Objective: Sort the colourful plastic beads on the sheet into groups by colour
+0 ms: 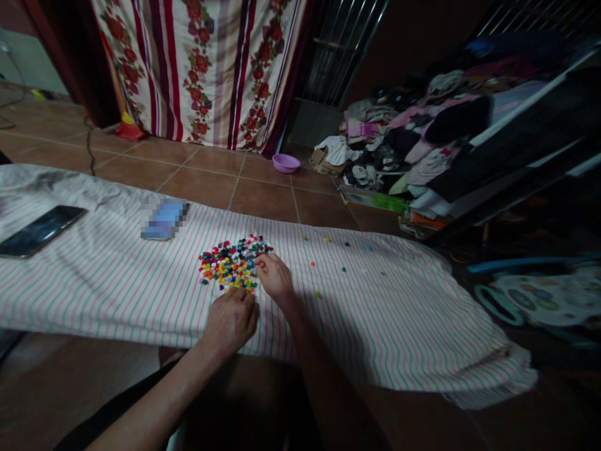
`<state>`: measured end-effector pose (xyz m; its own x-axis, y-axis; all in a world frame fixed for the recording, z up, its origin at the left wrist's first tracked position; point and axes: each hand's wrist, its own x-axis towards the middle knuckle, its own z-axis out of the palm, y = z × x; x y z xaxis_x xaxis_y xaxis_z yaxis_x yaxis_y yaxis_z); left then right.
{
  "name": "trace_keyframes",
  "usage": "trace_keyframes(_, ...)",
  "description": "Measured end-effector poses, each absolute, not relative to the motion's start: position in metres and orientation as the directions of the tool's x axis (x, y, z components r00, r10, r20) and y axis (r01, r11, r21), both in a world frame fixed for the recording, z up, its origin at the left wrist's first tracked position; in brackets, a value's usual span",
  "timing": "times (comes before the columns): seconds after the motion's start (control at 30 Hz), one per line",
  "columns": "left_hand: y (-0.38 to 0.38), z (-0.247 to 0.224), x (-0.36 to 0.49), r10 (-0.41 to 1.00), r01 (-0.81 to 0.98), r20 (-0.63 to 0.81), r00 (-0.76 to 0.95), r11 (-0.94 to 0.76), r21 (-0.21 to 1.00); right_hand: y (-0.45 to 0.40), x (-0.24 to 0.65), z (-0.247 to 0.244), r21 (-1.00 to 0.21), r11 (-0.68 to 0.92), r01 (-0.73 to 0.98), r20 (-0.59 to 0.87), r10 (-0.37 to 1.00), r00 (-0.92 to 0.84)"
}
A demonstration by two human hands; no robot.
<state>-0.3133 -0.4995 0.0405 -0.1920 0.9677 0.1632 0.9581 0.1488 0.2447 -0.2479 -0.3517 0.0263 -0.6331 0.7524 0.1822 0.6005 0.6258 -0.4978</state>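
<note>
A heap of small multicoloured pieces (228,266), too small to name more exactly, is spread on a striped cloth (399,313). At the heap's right edge, my right hand (276,277) has its thumb and forefinger pinched together; whatever is between them is too small to make out. My left hand (232,316) rests on the cloth at the near side of the heap, fingers curled and their tips hidden. Right of my hands, single pieces lie apart from each other, among them a green piece (318,294), an orange piece (313,264) and a light blue piece (369,248).
A dark tablet or phone (42,230) and a pixelated phone-like object (164,219) lie on the cloth at left. Beyond, on the tiled floor, stand a purple basin (286,164) and a pile of clothes (399,138). A floral curtain (216,69) hangs behind.
</note>
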Motion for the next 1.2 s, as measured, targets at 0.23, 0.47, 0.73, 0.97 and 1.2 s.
trace_keyframes(0.23,-0.500,0.043,-0.313,0.971,0.950,0.122,-0.206,0.169,0.262,-0.359,-0.273,0.023,-0.495,0.712,0.497,0.271,0.670,-0.691)
trace_keyframes(0.47,-0.503,0.048,-0.316,0.974,0.943,0.073,-0.213,0.185,0.275,-0.370,-0.292,0.026,-0.383,0.741,0.552,0.208,0.651,-0.730)
trace_keyframes(0.73,-0.505,0.053,-0.318,0.976,0.948,0.053,-0.212,0.192,0.254,-0.374,-0.294,0.033,-0.352,0.733,0.583,0.154,0.659,-0.736)
trace_keyframes(0.97,-0.503,0.051,-0.318,0.974,0.949,0.060,-0.218,0.197,0.248,-0.374,-0.297,0.031,-0.355,0.705,0.615,0.133,0.689,-0.713)
trace_keyframes(1.2,-0.502,0.050,-0.317,0.973,0.952,0.092,-0.212,0.184,0.246,-0.378,-0.295,0.036,-0.416,0.703,0.578,0.237,0.697,-0.677)
